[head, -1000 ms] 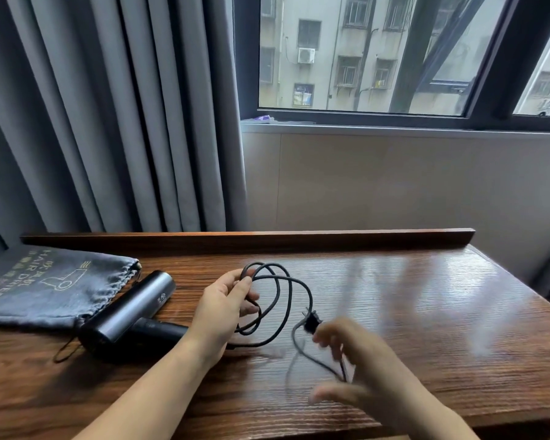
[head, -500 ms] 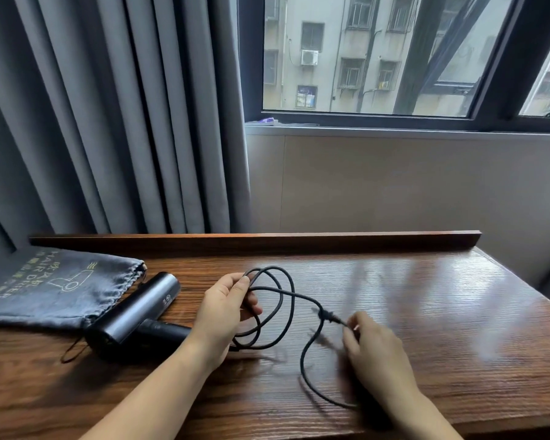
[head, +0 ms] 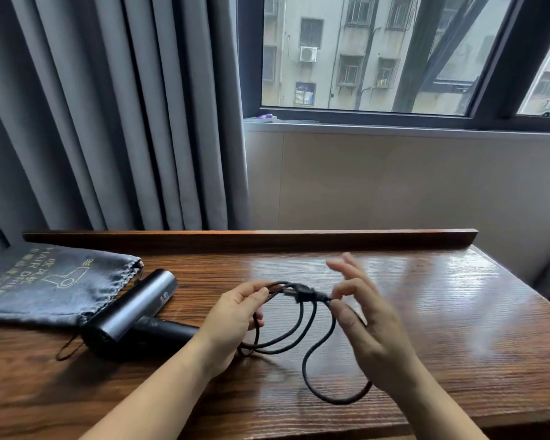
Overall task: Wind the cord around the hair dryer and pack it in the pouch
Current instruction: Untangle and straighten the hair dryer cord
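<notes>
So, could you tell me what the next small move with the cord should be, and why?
Probably pass the plug into the left hand, which already holds the cord coils; the right hand pinches it right beside them.

grey curtain (head: 108,106) beside a daylit window (head: 362,52), wooden table (head: 458,344) below.

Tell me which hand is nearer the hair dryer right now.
Left. The left hand holds the cord coils right beside the hair dryer handle; the right hand pinches the cord near the plug, farther to the right.
</notes>
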`<state>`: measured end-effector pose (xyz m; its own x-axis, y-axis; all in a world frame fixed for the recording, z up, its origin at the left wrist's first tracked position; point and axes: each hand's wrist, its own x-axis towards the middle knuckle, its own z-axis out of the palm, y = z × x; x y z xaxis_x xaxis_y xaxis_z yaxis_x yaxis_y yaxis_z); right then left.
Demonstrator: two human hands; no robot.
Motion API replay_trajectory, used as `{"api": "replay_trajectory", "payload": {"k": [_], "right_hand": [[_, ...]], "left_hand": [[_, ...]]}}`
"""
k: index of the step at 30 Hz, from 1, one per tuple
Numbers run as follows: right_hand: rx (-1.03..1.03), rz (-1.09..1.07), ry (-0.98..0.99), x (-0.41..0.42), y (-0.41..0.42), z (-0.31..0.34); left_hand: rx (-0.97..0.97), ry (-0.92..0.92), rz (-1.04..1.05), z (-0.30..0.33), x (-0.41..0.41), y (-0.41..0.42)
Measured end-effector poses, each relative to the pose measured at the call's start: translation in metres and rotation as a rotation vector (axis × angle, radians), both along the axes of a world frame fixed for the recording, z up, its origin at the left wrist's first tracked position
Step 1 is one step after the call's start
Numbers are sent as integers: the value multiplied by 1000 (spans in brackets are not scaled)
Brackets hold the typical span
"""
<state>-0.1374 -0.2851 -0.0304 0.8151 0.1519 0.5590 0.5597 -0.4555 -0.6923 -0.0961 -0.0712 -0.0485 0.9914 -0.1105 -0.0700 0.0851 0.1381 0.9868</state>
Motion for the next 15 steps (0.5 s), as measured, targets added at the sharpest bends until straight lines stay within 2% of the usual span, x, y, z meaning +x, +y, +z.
{"api": "replay_trajectory", "payload": {"k": [3, 10, 11, 12, 15], "right_hand": [[-88, 11, 89, 0, 11, -7], [-246, -85, 24, -6, 11, -27], [-251, -104, 33, -7, 11, -28], [-238, -131, 53, -7, 10, -31], [-42, -183, 164, -1, 7, -34]], "left_hand": [[13, -14, -15, 1, -2, 0], [-38, -11, 46, 0, 1, 3], [9, -34, 46, -2, 1, 3], [138, -100, 39, -5, 1, 3], [642, -355, -118, -10, -3, 6]]}}
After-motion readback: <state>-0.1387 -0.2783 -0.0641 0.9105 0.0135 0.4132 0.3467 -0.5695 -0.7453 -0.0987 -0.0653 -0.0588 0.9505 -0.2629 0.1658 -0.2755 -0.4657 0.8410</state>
